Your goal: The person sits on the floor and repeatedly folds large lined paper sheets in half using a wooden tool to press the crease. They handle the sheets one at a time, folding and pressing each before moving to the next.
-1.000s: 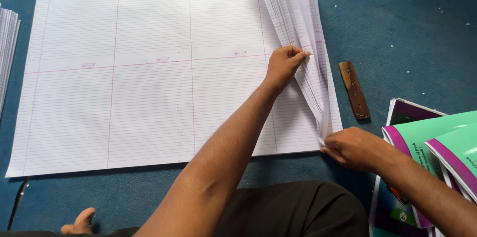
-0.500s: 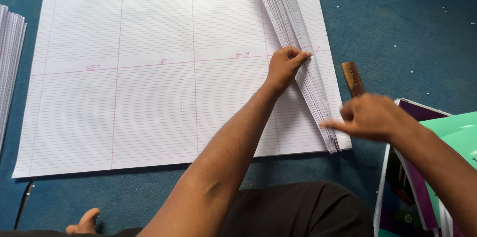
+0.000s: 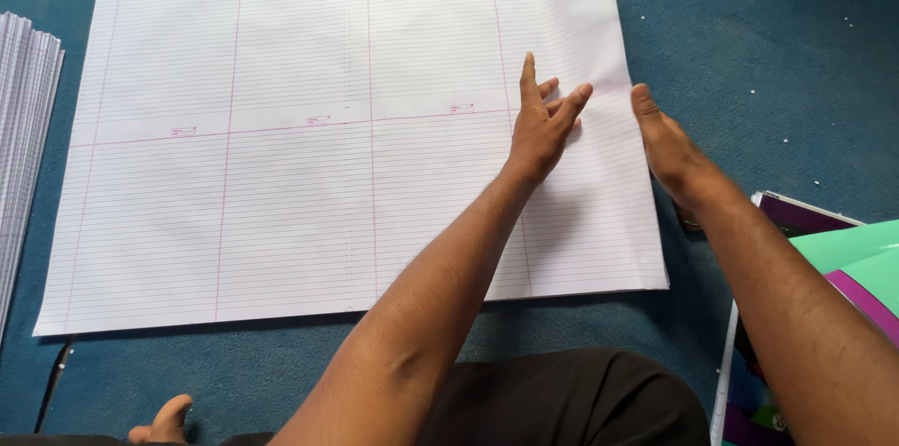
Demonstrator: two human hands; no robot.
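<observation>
Ruled paper sheets [image 3: 309, 137] lie flat in one squared stack on the blue mat [image 3: 768, 53], no leaves lifted; judging by that, the squaring looks nearly done. Its long axis runs left to right, headings at the far edge. The left hand [image 3: 541, 123] presses open-palmed near the right margin, while the right hand [image 3: 667, 142], fingers straight, butts that edge.

Soft, even daylight fills the scene, apparently from the upper right. The large white ruled paper sheet [image 3: 281, 146] is bright, nearly washed out toward its far right corner. Faint shadows fall beneath the left hand [image 3: 541, 128] and forearm. Focus is sharp at centre; the green and purple glossy covers [image 3: 843, 268] show mild sheen.
</observation>
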